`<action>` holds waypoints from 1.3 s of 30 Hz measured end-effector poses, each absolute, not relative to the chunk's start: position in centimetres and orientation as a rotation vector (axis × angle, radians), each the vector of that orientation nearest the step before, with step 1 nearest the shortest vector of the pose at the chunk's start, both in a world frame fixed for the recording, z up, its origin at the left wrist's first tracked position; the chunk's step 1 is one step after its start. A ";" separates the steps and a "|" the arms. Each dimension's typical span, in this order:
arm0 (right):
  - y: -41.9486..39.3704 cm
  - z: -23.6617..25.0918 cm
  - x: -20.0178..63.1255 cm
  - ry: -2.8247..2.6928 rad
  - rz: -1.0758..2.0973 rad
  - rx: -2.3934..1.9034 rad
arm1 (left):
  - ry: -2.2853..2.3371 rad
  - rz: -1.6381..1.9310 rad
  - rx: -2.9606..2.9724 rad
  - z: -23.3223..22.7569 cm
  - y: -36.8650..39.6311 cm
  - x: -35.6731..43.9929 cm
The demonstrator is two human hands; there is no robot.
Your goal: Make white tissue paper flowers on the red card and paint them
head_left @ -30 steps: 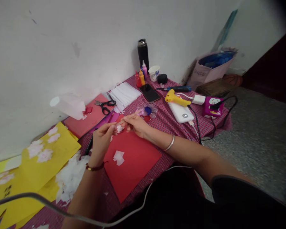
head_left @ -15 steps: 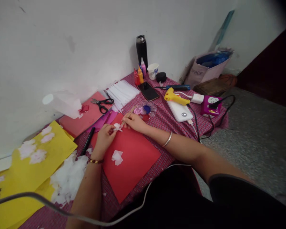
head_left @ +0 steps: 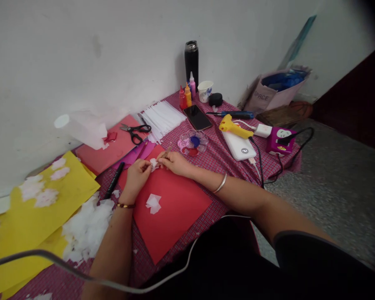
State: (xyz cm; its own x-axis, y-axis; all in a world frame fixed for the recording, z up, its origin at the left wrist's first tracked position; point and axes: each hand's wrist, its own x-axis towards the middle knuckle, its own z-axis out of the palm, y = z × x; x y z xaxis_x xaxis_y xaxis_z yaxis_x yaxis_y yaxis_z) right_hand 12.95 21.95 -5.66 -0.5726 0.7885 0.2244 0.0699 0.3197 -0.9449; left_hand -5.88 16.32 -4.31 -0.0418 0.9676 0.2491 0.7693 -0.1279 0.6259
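Above the far part of a red paper sheet (head_left: 175, 208), my left hand (head_left: 137, 174) pinches a small crumpled white paper flower (head_left: 154, 163) by its left edge. My right hand (head_left: 176, 163) is closed around a thin tan stick (head_left: 168, 150), whose upper end pokes out above the fingers. Its fingertips meet the flower's right side, and the stick's lower end is hidden. Nearer to me, a cut white paper piece (head_left: 153, 203) lies on the red sheet. Left of my left wrist is a heap of white paper pieces (head_left: 89, 229).
Beyond my hands lie a paint palette (head_left: 194, 143), black scissors (head_left: 135, 132) and a phone (head_left: 197, 117). A yellow glue gun (head_left: 236, 127) rests on a white power bank (head_left: 239, 145). Paper flowers (head_left: 46, 198) lie on yellow paper (head_left: 78, 175). A cable (head_left: 112, 286) crosses in front.
My right hand has shifted slightly left and tilted, so less of the stick shows. Its fingers now reach the flower's edge. The view has shifted a little.
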 end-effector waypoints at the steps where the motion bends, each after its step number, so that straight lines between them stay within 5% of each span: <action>1: 22.0 -5.7 12.9 -1.905 1.279 -0.768 | 1.849 0.934 1.948 -4.3 16.3 -5.8; 10: 21.5 -5.1 13.1 -2.016 1.146 -0.906 | 1.865 0.819 2.023 -3.5 16.1 -5.4; 15: 22.3 -5.4 13.1 -1.542 1.514 -0.697 | 1.865 0.832 2.043 -3.6 15.9 -5.5; 24: 22.5 -4.2 13.7 -1.116 1.766 -0.795 | 1.814 1.406 1.486 2.6 12.9 -7.2; 30: 21.9 -3.9 13.7 -1.173 1.749 -0.805 | 2.146 0.788 1.727 5.9 5.7 -11.2; 39: 21.5 -4.4 13.5 -1.297 1.686 -0.812 | 2.255 -0.031 2.136 0.5 -1.2 -11.5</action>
State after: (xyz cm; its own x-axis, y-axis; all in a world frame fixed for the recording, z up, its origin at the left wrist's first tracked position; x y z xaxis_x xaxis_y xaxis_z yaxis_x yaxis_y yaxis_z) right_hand 13.47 21.49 -4.42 -0.4395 0.8982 -0.0018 -0.2285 -0.1138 -0.9669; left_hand -11.55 -1.17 0.49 -0.0535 0.9978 -0.0393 0.9985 0.0540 0.0101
